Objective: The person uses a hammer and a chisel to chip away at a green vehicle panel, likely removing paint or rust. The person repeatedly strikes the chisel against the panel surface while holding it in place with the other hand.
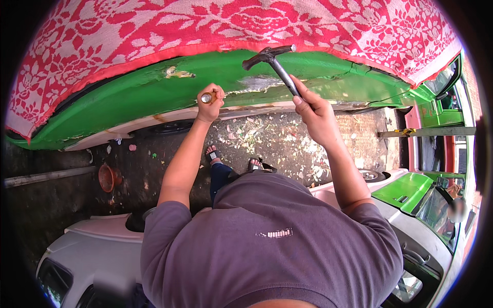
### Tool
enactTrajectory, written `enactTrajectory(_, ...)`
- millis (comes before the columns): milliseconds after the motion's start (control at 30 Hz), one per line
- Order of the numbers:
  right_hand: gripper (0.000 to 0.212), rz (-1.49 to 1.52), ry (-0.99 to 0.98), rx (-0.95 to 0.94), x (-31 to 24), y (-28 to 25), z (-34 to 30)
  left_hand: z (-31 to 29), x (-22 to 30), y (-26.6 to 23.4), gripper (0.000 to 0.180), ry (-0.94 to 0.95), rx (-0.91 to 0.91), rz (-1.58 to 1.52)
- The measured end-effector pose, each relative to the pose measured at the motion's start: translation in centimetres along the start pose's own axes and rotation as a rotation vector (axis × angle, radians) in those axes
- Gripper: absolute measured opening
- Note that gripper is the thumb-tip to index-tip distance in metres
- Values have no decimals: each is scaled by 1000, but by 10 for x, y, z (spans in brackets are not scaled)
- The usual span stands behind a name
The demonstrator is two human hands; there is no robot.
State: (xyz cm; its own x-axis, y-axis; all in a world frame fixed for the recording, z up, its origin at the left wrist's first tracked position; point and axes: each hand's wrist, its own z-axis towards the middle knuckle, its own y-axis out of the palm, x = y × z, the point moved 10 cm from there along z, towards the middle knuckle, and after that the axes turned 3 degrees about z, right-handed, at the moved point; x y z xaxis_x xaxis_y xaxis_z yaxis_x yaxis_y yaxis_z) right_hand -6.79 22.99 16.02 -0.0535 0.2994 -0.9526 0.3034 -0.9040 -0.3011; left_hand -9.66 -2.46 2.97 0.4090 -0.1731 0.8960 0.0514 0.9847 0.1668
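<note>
A hammer [280, 68] with a dark metal head is gripped near the end of its shaft by my right hand [319, 115]. Its head is raised in front of the green car body [215, 72]. My left hand [211, 105] is closed around a short tool [206, 97] with a round, shiny end and a yellowish handle, held close to the car's side. The tool's far end is hidden, so its kind and whether it touches the panel cannot be told. Between my hands the paint is broken along a grey patch [259, 83], and another chipped spot [178, 73] lies farther left.
A red and pale floral cloth [246, 20] covers the upper part of the car. Paint flakes [251, 133] litter the ground around my feet. An orange-brown bucket [107, 178] lies at left. Behind me stands a white and green vehicle [405, 192]; a pole [436, 132] juts in at right.
</note>
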Motion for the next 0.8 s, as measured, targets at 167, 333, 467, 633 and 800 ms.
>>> enactTrajectory(167, 42, -10, 73, -48, 4, 2, -13, -21, 20, 34, 17, 233, -177, 343)
enactTrajectory(333, 42, -228, -13, -52, 19, 4, -34, -38, 26, 66, 19, 368, -284, 564)
enactTrajectory(467, 42, -306, -204, -82, 23, 18, -65, -40, 23, 68, 24, 400, -271, 587)
enactTrajectory(633, 44, -279, -384, -39, 39, 31, -90, -36, 25, 66, 24, 330, -249, 584)
enactTrajectory(800, 43, -255, -286, -3, 54, 23, -86, -37, 25, 69, 25, 338, -247, 620)
